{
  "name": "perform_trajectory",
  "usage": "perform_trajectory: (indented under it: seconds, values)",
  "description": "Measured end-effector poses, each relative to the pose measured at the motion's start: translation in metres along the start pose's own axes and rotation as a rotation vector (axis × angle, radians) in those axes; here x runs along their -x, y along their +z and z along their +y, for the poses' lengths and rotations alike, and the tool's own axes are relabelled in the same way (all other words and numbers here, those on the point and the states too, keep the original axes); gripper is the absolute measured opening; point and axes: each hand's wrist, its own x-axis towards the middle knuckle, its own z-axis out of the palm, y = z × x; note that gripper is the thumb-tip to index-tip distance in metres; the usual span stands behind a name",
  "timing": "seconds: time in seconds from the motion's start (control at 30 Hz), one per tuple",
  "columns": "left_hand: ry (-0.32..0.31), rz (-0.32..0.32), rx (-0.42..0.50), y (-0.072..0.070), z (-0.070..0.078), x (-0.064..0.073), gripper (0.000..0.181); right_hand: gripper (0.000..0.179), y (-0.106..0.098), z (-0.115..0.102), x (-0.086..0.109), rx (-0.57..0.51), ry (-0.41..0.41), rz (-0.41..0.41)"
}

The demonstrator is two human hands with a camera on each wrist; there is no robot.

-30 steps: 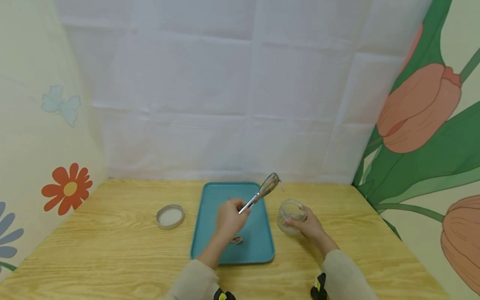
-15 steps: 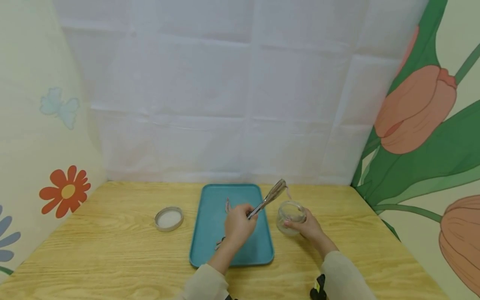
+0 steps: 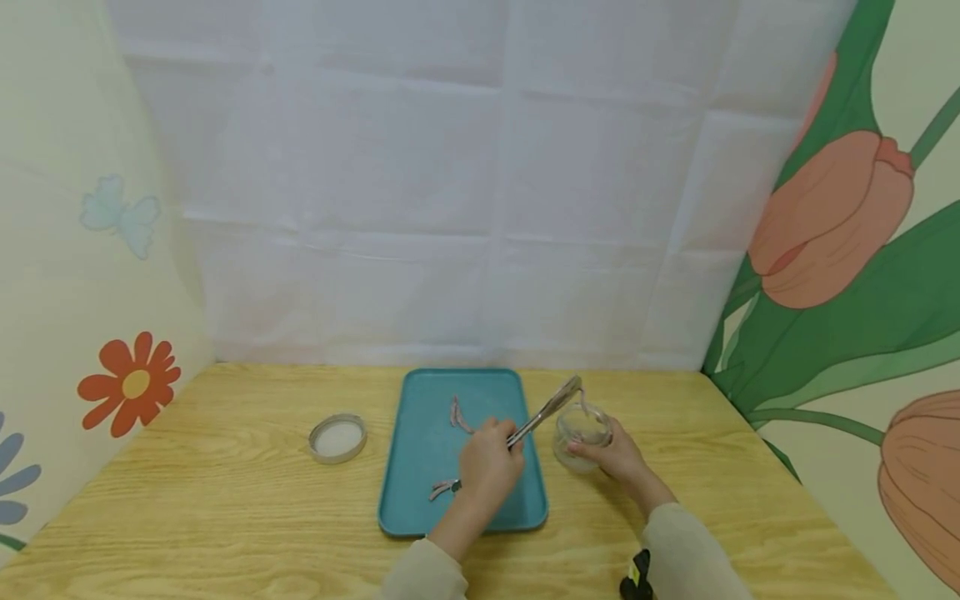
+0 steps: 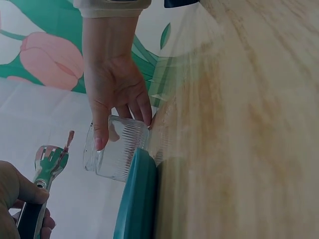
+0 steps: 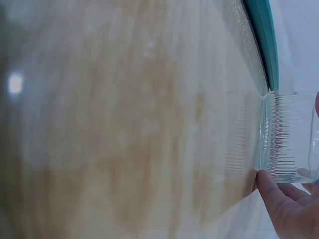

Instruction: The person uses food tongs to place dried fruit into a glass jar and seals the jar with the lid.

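My left hand (image 3: 491, 468) grips metal tongs (image 3: 546, 412) over the right side of the tray. A thin pinkish strip (image 4: 70, 139) hangs from the tongs' tip, right at the mouth of a clear glass jar (image 3: 576, 450) in the head view. With thumb and fingers spread round its side, my right hand (image 3: 621, 460) holds the jar upright on the table. Ribbed glass shows low on the jar (image 5: 281, 137) in the right wrist view. More pinkish strips (image 3: 456, 412) lie on the blue tray (image 3: 411, 454), partly hidden by my left hand.
Left of the tray, a round lid (image 3: 337, 438) lies on the wooden table (image 3: 247, 500). The jar stands just beyond the tray's right edge. A white cloth (image 3: 360, 283) hangs behind the table, with flower-patterned walls at both sides.
My left hand has moved right and toward me, bringing the tongs and strip from above and left of the jar down to its mouth. My right hand and the jar stay put.
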Motion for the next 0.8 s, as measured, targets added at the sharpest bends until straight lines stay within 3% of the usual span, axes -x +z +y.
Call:
perform_trajectory:
  seconds: [0.5, 0.8]
  values:
    - [0.064, 0.030, -0.067, 0.0043, 0.0020, 0.0071, 0.014, 0.080, 0.0008, -0.0003, 0.0000, 0.010, -0.004, 0.005]
    - [0.069, 0.057, -0.027, 0.0000, 0.0047, 0.0073, 0.016, 0.083, 0.0001, -0.0006, 0.0003, 0.011, 0.002, -0.001]
